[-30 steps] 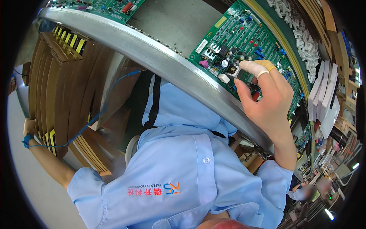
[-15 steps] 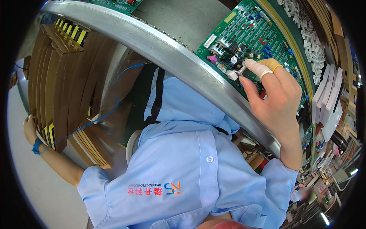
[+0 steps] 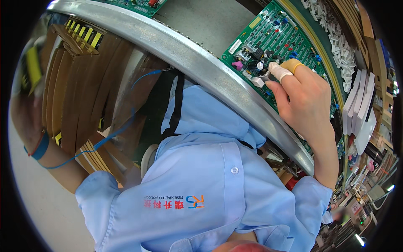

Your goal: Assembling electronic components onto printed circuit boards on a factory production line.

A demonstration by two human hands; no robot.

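My right hand, with a white and a yellow finger cot on two fingertips, pinches a small white-and-grey component at the near edge of a green circuit board. Close by on the board are a black round capacitor and a pink part. Off to the far left, my left hand is smeared by motion. A blurred yellow-and-black part is at its fingers and appears to be held. A blue wrist strap with a coiled cord circles that wrist.
A curved metal rail runs between my body and the board. Upright cardboard dividers and a box of yellow-and-black parts stand at left. White parts lie in a strip at right, above white slabs. Another green board shows at top.
My left hand has risen from beside the cardboard dividers, and a yellow-and-black part has come up with it. My right hand keeps its pinch at nearly the same spot on the board.
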